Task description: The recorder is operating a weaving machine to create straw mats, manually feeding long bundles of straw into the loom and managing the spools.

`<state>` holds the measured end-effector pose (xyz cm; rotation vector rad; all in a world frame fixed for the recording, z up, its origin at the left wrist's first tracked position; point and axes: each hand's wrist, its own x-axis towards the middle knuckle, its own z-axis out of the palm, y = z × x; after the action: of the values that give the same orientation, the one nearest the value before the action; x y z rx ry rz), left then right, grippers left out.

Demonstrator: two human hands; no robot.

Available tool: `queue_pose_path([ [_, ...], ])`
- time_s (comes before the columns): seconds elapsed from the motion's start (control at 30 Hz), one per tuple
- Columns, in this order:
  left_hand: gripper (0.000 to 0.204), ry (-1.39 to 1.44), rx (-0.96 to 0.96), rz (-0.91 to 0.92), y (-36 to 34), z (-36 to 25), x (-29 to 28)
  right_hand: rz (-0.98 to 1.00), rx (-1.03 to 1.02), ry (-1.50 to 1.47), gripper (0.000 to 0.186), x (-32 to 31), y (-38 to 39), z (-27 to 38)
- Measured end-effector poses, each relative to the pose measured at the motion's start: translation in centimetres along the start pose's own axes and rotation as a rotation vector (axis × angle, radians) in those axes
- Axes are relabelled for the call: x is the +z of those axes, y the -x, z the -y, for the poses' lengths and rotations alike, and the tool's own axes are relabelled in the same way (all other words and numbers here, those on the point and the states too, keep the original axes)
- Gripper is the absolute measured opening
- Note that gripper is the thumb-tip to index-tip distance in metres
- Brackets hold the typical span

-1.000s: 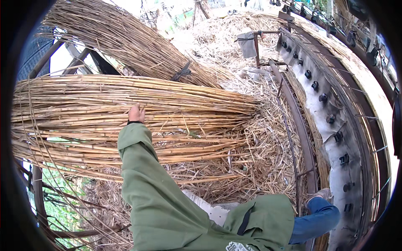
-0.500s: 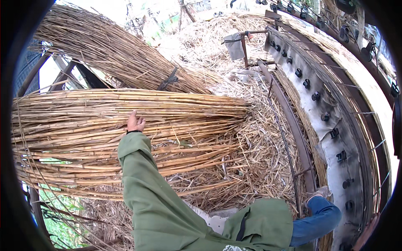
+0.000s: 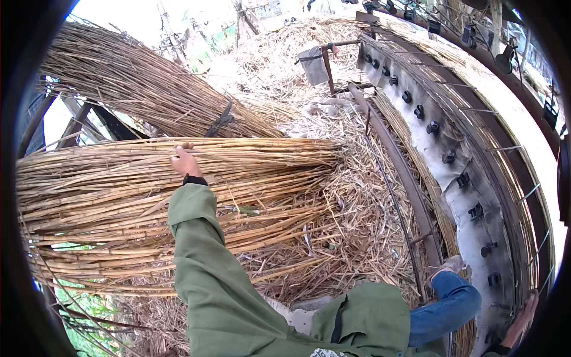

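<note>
A wide spread of long yellow-brown reeds [image 3: 119, 205] lies across the left half of the head view. My left hand [image 3: 187, 162], in a green sleeve with a dark cuff, is at its far edge, fingers curled on the uppermost reeds. Far off at the lower right, my right hand [image 3: 524, 315] rests along the side of a long metal frame [image 3: 496, 256]. Its fingers look stretched out, though only part of it shows. Beyond the spread reeds is a thick reed bundle [image 3: 137, 83], bound by a dark tie [image 3: 220, 122].
Loose straw [image 3: 363, 196] covers the ground ahead. A curved rusty pipe [image 3: 404, 160] runs along the frame, whose grey sheet carries several black fittings. My leg in blue jeans [image 3: 449, 306] bends beside the pipe. A grey box-like pouch [image 3: 313, 66] hangs from a post farther away.
My left hand has moved to the far edge of the spread reeds, its fingers curling over them. My right hand has come farther into view along the frame. The view has shifted slightly.
</note>
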<state>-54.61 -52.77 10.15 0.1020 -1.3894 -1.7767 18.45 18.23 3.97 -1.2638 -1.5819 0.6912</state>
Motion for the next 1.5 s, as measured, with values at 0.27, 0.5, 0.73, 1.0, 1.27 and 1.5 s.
queue_pose_path([
  [0.27, 0.023, -0.114, 0.492, 0.909, 20.9, -7.9, 21.6, 0.035, -0.011, -0.072, 0.039, 1.1, 1.6, 2.6],
  [0.5, 0.02, 0.009, 0.529, 1.561, 49.7, -9.8, 19.7, -0.095, -0.37, 0.665, 0.073, 0.6, 10.3, 9.7],
  [0.73, 0.015, 0.151, 0.779, 2.102, 62.8, -11.9, 11.2, 0.779, -0.182, -0.648, 0.086, 1.0, 12.8, 10.7],
  [1.0, 0.027, 0.369, 0.443, 2.495, 63.6, -14.9, 8.7, 1.274, -0.53, -1.272, 0.026, 1.0, 13.3, 10.4],
  [1.27, 0.025, 0.189, 0.186, 2.714, 66.8, -23.3, 9.7, 0.585, -0.046, -1.42, 0.024, -5.2, 13.8, 10.6],
  [1.5, 0.034, 0.372, 0.673, 2.581, 73.5, -31.2, 5.3, -0.233, -0.252, -1.564, 0.027, -17.2, 14.6, 7.3],
])
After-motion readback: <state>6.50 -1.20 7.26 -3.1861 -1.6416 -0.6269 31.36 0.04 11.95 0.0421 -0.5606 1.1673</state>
